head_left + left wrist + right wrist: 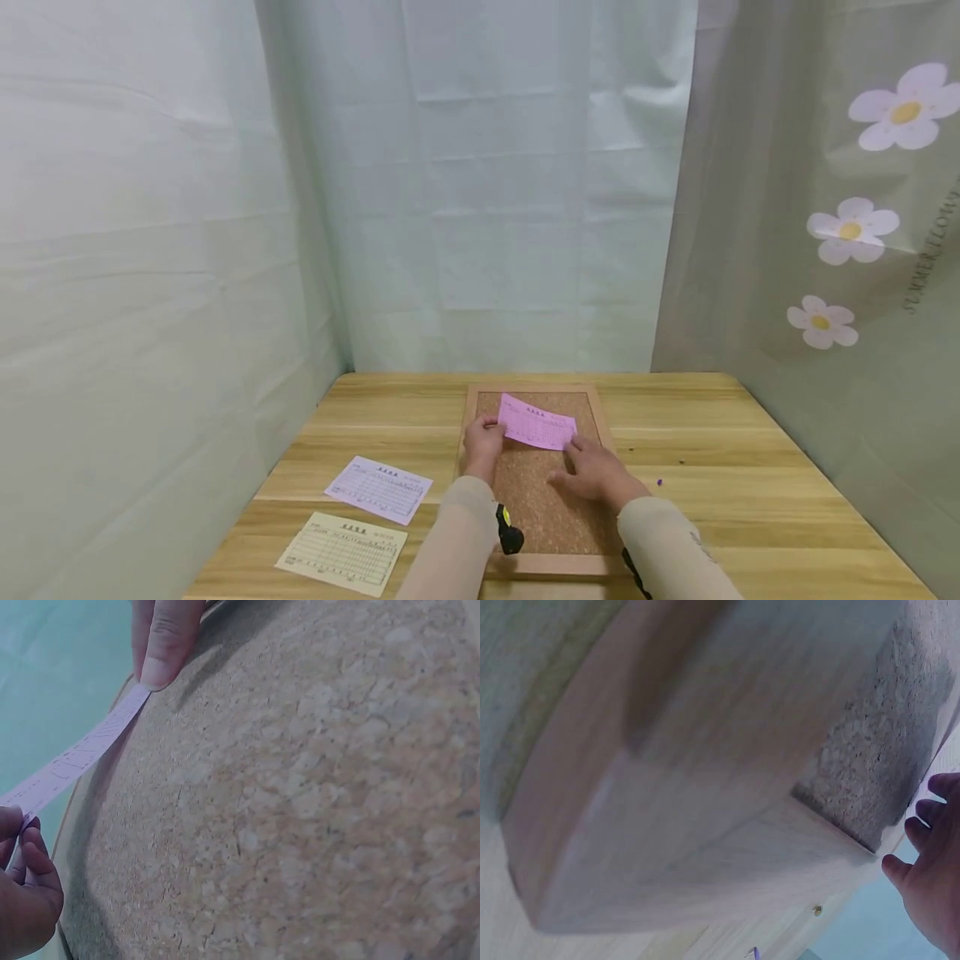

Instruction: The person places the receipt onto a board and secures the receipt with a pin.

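A pink printed slip of paper (536,423) is held tilted over the upper part of a wood-framed cork board (525,492). My left hand (483,446) pinches its left edge between thumb and fingers. At the slip's lower right corner, the fingers of my right hand (596,475) touch the paper, the thumb spread away from them. In the left wrist view the slip (82,761) bows between the left hand (30,900) and right fingertips (157,675). The right wrist view shows the right hand (934,877) beside the board's frame (780,840).
Left of the board, a pale lilac slip (380,490) and a yellow slip (342,553) lie on the wooden table (690,533). A purple pushpin (659,482) and two small dark pins lie to the right. Curtains (495,183) enclose the table.
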Demonstrator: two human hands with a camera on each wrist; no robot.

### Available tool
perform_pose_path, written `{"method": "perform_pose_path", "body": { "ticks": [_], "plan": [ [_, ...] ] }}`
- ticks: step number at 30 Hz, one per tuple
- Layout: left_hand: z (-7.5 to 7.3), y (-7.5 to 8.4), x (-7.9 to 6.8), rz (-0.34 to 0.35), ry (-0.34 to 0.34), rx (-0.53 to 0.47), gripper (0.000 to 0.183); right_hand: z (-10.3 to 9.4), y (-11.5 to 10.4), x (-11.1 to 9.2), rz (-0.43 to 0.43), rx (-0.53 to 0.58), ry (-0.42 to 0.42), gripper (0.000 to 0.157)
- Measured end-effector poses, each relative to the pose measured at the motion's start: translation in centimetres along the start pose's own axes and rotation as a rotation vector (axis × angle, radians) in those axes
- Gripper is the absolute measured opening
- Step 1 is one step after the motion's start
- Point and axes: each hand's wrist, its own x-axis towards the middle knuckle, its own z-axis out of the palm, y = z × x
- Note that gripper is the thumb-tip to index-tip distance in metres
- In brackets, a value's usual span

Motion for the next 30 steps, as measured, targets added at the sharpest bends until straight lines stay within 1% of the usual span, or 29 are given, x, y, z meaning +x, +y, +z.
{"method": "perform_pose_path", "body": {
  "ticks": [5, 8, 11, 16, 19, 22, 24, 27, 30],
  "plan": [
    [0.1, -0.1, 0.2, -0.001, -0.023, 0.008, 0.015, 0.2, 0.2, 0.0, 0.015, -0.041, -0.014, 0.073],
    [-0.1, 0.0, 0.3, 0.022, -0.025, 0.024, 0.015, 0.2, 0.2, -0.1, 0.018, -0.046, -0.020, 0.074],
    [-0.5, 0.0, 0.6, 0.069, -0.021, 0.048, 0.015, 0.2, 0.1, -0.1, 0.018, -0.049, -0.019, 0.075],
    [-1.0, -0.1, 1.4, 0.150, -0.003, 0.095, 0.016, 0.1, -0.1, -0.1, 0.033, -0.057, -0.023, 0.075],
    [-1.4, -0.1, 2.0, 0.193, -0.020, 0.151, 0.017, 0.1, -0.3, -0.2, 0.047, -0.056, -0.030, 0.077],
    [-2.0, -0.1, 2.4, 0.230, -0.077, 0.231, 0.020, 0.1, -0.3, -0.4, 0.055, -0.052, -0.032, 0.078],
    [-2.5, 0.1, 2.5, 0.261, -0.136, 0.299, 0.024, 0.1, -0.4, -0.5, 0.058, -0.048, -0.033, 0.078],
    [-3.3, 0.4, 2.3, 0.319, -0.249, 0.439, 0.033, 0.1, -0.5, -0.6, 0.057, -0.035, -0.031, 0.079],
    [-4.0, 0.6, 2.1, 0.395, -0.348, 0.614, 0.039, 0.1, -0.6, -0.7, 0.058, -0.027, -0.031, 0.079]
  ]
}}
